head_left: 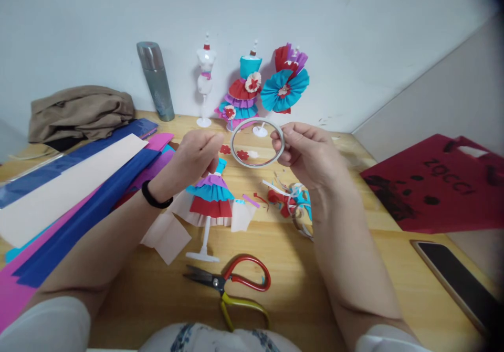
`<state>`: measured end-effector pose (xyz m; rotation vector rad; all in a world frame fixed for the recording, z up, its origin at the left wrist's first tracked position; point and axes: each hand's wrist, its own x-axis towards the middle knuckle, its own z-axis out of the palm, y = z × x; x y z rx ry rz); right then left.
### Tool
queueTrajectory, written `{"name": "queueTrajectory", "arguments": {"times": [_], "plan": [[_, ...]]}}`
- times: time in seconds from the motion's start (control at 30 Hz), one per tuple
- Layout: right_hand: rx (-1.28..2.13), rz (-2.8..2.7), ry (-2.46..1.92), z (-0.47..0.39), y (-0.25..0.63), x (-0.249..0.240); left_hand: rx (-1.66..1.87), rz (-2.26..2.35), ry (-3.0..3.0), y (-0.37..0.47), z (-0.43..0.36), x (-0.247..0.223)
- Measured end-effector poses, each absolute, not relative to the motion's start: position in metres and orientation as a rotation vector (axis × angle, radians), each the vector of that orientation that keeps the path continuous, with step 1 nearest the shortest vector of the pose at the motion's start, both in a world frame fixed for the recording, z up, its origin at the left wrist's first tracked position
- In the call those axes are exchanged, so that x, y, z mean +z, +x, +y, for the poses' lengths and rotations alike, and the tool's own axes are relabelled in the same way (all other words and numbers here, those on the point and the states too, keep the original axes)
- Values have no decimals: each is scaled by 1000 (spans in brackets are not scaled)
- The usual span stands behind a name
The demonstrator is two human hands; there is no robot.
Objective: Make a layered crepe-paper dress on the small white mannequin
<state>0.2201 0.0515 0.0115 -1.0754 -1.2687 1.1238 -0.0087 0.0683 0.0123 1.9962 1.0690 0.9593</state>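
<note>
From here I see the right hand [303,145] pinching the tape roll [255,166] by its right rim, above the bench [291,289], toward its back edge; the left hand [199,155], clenched, contents hidden, lies just left.

Dim-ish, soft light; hands slightly blurred; edges warped.

- Rumpled brown fabric cloth [82,112]: left of the tall grey metal flask [158,87].
- Red-and-yellow-handled metal scissors [216,283]: before the small white plastic dress stand [206,236].
- Flat black rectangular phone [452,281]: on the pale wooden table [291,289], right, before the red paper bag [441,184].
</note>
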Motion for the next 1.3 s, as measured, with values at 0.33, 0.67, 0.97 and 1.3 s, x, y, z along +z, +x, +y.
{"name": "queueTrajectory", "arguments": {"times": [0.33,0.67,0.97,1.3], "plan": [[1134,-1251,-1073,53,220,11,1026,1000,2040,-11,83,-2],[1049,-1243,-1014,52,235,16,1126,1092,2150,-13,72,9],[1031,-1280,-974,52,238,16,881,809,2175,3,50,6],[1055,-1302,-972,50,238,17,561,694,2382,13,25,1]]}}
